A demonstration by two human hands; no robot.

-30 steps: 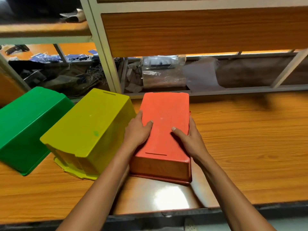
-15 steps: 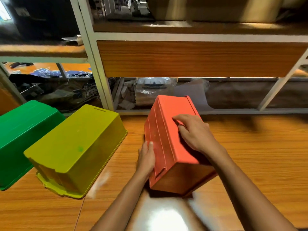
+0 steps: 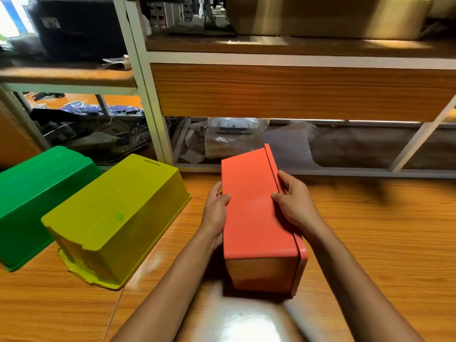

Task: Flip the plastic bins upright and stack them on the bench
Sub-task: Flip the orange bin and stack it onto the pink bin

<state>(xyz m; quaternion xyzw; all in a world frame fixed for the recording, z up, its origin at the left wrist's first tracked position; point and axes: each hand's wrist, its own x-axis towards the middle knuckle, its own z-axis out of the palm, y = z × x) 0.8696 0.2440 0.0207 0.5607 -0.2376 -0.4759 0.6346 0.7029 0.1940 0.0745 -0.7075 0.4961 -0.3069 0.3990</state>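
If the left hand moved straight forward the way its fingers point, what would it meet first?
The left hand would cross bare bench, then probably meet the grey shelf rail behind it; depth is unclear.

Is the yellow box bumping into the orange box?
Apart. The head view shows a strip of bare bench between the yellow box and the orange box; the left hand holding the orange box sits in that gap.

On the bench (image 3: 382,243) the tipped bin (image 3: 254,206) lies on its side, rim toward three o'clock. The left hand (image 3: 216,213) grips its nine o'clock side and the right hand (image 3: 294,206) its three o'clock side. At its nine o'clock lies the upturned middle bin (image 3: 116,218), with the leftmost bin (image 3: 37,193) just beside that, farther toward nine. The shelf rack (image 3: 296,92) stands behind at twelve o'clock.
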